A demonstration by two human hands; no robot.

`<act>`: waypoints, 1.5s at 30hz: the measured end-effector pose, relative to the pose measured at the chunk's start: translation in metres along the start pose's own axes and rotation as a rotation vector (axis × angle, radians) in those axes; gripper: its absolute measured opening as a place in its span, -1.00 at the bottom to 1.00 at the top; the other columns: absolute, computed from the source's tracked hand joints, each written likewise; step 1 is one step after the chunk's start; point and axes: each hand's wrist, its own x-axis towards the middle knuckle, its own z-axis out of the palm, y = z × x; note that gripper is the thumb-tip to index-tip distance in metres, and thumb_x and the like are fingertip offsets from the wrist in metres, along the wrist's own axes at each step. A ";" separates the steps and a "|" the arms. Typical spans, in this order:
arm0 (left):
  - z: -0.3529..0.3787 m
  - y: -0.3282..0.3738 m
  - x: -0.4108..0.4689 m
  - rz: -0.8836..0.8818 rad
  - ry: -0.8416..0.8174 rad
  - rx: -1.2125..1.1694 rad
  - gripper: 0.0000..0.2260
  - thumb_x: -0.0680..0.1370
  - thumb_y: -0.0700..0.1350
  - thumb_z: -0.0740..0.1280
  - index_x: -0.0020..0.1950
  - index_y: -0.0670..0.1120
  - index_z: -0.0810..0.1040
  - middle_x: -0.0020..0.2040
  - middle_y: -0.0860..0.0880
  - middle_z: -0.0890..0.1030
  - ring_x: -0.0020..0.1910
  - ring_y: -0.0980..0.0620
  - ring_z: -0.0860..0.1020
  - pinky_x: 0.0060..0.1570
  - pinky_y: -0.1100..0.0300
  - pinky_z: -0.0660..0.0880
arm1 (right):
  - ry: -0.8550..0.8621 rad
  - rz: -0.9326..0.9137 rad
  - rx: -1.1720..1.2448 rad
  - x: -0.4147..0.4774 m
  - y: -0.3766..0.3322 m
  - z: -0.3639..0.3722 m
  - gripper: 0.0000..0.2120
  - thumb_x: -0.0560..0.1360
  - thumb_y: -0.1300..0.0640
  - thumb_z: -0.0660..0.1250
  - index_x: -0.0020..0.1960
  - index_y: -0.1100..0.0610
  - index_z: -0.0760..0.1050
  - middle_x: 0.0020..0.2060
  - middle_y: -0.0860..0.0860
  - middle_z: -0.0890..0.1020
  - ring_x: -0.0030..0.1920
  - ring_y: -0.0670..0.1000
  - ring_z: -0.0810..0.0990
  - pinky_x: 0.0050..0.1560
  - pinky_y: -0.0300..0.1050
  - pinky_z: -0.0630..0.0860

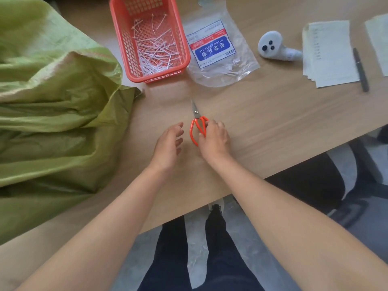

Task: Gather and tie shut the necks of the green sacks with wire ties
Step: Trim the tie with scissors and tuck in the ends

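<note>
Green woven-plastic sacks: heaped and crumpled on the pale wooden table, directly left of the orange-red plastic lattice basket; no gathered or tied neck visible.
White wire ties: loose pile inside the basket.
Orange-handled steel scissors: flat on the table in front of the basket, closed, tips toward it.
Right hand: in front of the basket, slightly right; curled round one scissor handle.
Left hand: in front of the basket; relaxed, spread, holding nothing.
Clear plastic tie packet: just right of the basket.
Step in hand: judged as tool handling between ties; lifting or setting down of scissors, cannot tell.
Next move: probably calls for releasing the scissors, drawing one tie from the basket, then bunching a sack mouth left of the basket into a narrow neck before looping.
</note>
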 end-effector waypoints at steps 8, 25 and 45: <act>0.000 0.019 -0.038 0.100 0.041 -0.028 -0.48 0.58 0.12 0.14 0.50 -0.03 0.46 0.40 -0.08 0.51 0.39 -0.09 0.48 0.44 -0.08 0.39 | 0.021 0.011 0.420 -0.031 -0.015 -0.027 -0.76 0.56 0.12 0.34 0.20 0.14 0.48 0.06 0.04 0.63 0.14 0.10 0.59 0.10 -0.09 0.45; -0.026 0.074 -0.185 0.495 0.179 -0.229 -0.47 0.47 0.17 0.17 0.38 0.03 0.57 0.32 -0.06 0.60 0.28 -0.04 0.56 0.34 -0.06 0.45 | 0.117 -0.383 0.768 -0.132 -0.091 -0.126 -0.80 0.52 -0.16 0.38 -0.07 -0.05 0.49 -0.23 -0.02 0.71 -0.19 0.07 0.74 -0.05 0.20 0.67; -0.168 0.076 -0.293 0.802 0.352 -0.363 -0.65 0.72 -0.01 0.08 0.38 0.01 0.56 0.28 -0.03 0.59 0.30 -0.06 0.54 0.37 -0.07 0.46 | 0.077 -0.693 0.755 -0.257 -0.204 -0.127 -0.73 0.51 -0.19 0.39 -0.01 0.01 0.56 -0.18 -0.01 0.73 -0.15 0.01 0.74 -0.03 0.19 0.68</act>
